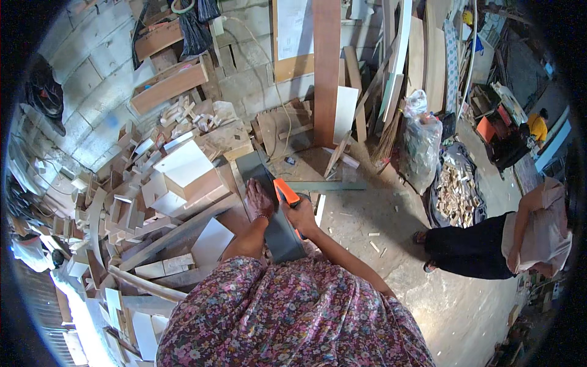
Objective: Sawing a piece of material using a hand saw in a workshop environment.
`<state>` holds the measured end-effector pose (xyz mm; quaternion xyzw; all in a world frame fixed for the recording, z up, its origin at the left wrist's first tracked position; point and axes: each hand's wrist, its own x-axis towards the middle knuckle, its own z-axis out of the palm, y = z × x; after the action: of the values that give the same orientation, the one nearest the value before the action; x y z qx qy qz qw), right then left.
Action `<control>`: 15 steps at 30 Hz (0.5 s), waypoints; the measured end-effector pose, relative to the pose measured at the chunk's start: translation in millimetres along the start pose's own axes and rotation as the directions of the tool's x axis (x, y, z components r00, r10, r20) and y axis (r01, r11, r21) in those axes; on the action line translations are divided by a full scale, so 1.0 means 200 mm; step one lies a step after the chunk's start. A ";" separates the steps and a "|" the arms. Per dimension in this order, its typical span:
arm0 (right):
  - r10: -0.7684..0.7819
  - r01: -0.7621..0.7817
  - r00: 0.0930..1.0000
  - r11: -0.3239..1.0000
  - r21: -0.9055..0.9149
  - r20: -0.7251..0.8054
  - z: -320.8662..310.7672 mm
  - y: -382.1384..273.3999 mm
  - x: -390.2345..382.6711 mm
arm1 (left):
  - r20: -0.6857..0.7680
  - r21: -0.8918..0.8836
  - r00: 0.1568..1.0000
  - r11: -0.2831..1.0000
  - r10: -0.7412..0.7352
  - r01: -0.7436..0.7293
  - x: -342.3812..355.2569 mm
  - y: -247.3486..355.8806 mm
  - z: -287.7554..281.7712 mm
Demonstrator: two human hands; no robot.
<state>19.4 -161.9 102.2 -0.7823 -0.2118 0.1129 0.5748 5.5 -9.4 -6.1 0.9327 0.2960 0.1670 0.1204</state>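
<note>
A long dark grey board (282, 237) runs away from my body, its far end by a wooden piece. My left hand (260, 199) lies on the board with its fingers stretched out, holding nothing. My right hand (301, 217) is closed round an orange-and-black hand tool (286, 191) at the board's right edge. The tool's exact kind cannot be made out, since my fingers cover part of it. A small orange part also shows below that hand.
Wood offcuts (131, 214) and white panels (211, 241) are heaped on the left. Tall planks (327, 73) lean against the block wall. A clear bag (420, 144) and a dark sack of wood scraps (457, 186) stand right. Another person (471, 248) stands at the far right.
</note>
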 end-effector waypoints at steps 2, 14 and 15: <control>0.032 -0.032 0.999 0.999 0.000 -0.026 0.00 -0.01 -0.02 | -0.008 -0.134 0.999 0.990 -0.043 0.041 -0.02 0.05 -0.07; -0.007 0.011 1.000 0.954 -0.301 0.012 -0.02 -0.05 -0.02 | -0.040 -0.052 0.999 0.998 -0.019 0.017 0.01 0.02 -0.01; -0.024 0.030 0.999 0.948 -0.318 0.023 0.00 -0.07 -0.04 | -0.084 -0.048 0.996 0.999 -0.005 0.001 -0.01 -0.02 0.01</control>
<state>10.2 -162.5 116.1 -0.8607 -0.2433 0.0766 0.4406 3.3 -7.5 -9.9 0.9212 0.2982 0.2130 0.1305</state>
